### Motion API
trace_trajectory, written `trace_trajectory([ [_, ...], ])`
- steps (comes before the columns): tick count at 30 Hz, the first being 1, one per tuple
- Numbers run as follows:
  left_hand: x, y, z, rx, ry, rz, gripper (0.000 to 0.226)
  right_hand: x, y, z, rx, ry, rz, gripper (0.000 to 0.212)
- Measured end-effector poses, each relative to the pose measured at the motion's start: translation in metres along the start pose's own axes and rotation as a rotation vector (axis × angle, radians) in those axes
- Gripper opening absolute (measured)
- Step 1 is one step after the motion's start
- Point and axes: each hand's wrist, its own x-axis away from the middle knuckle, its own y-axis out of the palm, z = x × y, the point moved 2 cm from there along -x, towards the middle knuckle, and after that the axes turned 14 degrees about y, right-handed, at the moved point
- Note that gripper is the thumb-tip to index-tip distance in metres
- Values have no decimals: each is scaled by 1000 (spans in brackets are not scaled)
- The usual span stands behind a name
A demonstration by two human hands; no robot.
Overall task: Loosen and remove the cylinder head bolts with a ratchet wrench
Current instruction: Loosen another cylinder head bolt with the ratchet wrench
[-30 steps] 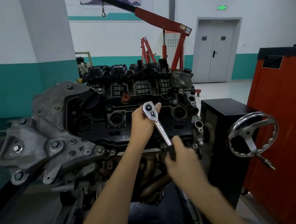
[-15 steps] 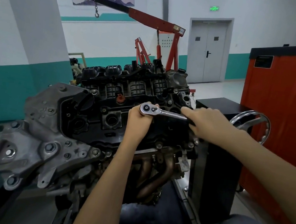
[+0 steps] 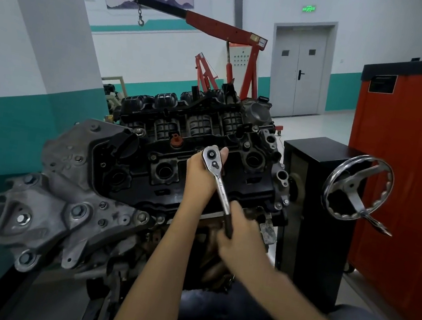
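The fingers [image 3: 236,208] of the right hand [image 3: 243,238] are curled tight round the black grip at the low end of the ratchet wrench [image 3: 219,182], with the thumb laid up along the shaft. The left hand [image 3: 199,178] is closed under and round the wrench's round head, one fingertip [image 3: 223,152] showing past the head's upper edge, so both hands have hold of the one tool. From the head, the chrome shaft slopes down toward 5 o'clock into the right hand.

The wrench head sits over the middle of the black valve cover [image 3: 147,169] on top of the engine [image 3: 237,125], just at 3 o'clock of an open plug well [image 3: 165,172]. The cylinder head bolt under it is hidden by the head and the left hand, so I cannot tell whether a socket is seated on it. A small red cap [image 3: 175,141] stands on the cover at 10 o'clock of the wrench head.

At 8 o'clock of the hands a grey cast bracket [image 3: 45,202] bulks out from the engine's end. At 3 o'clock stands a black cabinet [image 3: 311,217] bearing a chrome handwheel [image 3: 357,189], with a red tool chest [image 3: 411,164] just beyond it. At 12 o'clock, behind the engine, a red engine crane [image 3: 225,28] reaches leftward, its hook [image 3: 141,21] hanging free, and grey double doors [image 3: 297,68] are closed in the far wall.
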Motion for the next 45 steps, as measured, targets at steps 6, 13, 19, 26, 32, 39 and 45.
trace_trajectory([
  [6,-10,-2,2,-37,34,-175,55,-68,-112,4,696,-273,-43,23],
  [13,2,2,1,27,31,-37,49,-30,-67,13,321,-121,30,21],
  [19,1,4,2,37,-27,57,46,12,30,-13,-182,108,48,37],
  [26,-5,3,-2,-34,31,-98,53,-38,-73,15,343,-104,-81,30],
  [32,-7,-5,0,5,24,-77,49,-90,-119,-11,911,-408,92,27],
  [39,1,9,2,67,-23,91,56,0,-12,2,96,-2,58,32],
  [45,-4,-2,-4,-20,-25,-17,51,-4,-2,-1,55,4,-2,34],
])
